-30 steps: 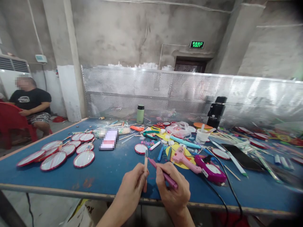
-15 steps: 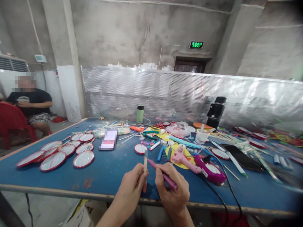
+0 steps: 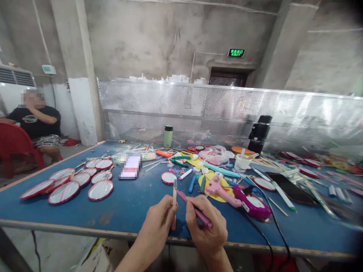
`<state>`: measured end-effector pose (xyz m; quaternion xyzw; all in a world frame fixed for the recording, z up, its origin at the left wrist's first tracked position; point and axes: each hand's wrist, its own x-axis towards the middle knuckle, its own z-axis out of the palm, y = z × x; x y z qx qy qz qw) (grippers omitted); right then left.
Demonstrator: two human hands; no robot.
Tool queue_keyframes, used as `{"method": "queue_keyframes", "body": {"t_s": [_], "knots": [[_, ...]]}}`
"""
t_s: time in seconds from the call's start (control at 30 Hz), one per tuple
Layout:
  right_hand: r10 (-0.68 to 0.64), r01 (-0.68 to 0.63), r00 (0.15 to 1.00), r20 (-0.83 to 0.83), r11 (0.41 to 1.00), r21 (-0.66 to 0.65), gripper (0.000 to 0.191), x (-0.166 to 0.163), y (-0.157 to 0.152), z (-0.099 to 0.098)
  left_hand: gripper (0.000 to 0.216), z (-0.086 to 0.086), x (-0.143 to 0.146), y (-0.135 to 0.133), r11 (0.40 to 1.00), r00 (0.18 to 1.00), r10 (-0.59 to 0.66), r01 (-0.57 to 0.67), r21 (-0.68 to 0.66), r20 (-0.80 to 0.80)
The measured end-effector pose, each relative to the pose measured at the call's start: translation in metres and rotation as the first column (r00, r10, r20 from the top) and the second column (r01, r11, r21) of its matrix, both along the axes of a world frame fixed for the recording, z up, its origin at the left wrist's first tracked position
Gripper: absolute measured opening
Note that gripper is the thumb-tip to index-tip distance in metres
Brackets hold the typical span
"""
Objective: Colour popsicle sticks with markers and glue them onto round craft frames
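Observation:
My left hand (image 3: 161, 216) pinches a flat wooden craft stick (image 3: 174, 198) upright above the table's front edge; its upper end looks bluish-grey. My right hand (image 3: 207, 223) grips a purple marker pen (image 3: 200, 216), its tip pointing left, close beside the stick. I cannot tell whether the tip touches the wood. Just beyond the stick lies a round, red-rimmed disc (image 3: 169, 178). A pink glue gun (image 3: 224, 192) and a purple device (image 3: 252, 204) with a black cord lie right of my right hand.
Several red-rimmed discs (image 3: 100, 190) lie at the left. A phone (image 3: 130, 166) is behind them. Markers (image 3: 192, 184), a white cup (image 3: 242, 163), a green bottle (image 3: 168, 136) and a black flask (image 3: 259, 134) stand or lie farther back. A person (image 3: 39, 117) sits at far left.
The seated person at far left has raised a hand toward the head. My hands, the stick and the marker stay almost where they were.

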<state>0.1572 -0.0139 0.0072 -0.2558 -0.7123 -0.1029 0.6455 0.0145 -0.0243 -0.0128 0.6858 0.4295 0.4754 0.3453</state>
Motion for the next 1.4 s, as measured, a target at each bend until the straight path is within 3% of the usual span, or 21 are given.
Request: {"method": "queue_keyframes", "body": {"t_s": [0.73, 1.03, 1.4], "knots": [[0.018, -0.018, 1.0, 0.024, 1.0, 0.0, 0.016, -0.0017, 0.0006, -0.0015, 0.034, 0.001, -0.0015, -0.0001, 1.0, 1.0, -0.013, 0.013, 0.001, 0.006], [-0.052, 0.052, 0.999, 0.006, 0.998, 0.031, 0.014, -0.001, -0.0003, -0.0016, 0.033, -0.001, -0.0006, 0.0003, 1.0, 1.0, 0.0, 0.0, -0.015, -0.003], [-0.045, 0.045, 0.999, 0.004, 0.999, 0.026, 0.014, -0.0012, -0.0003, -0.0005, 0.035, 0.0013, -0.0008, -0.0012, 1.0, 1.0, 0.0, 0.0, -0.01, 0.003]]}}
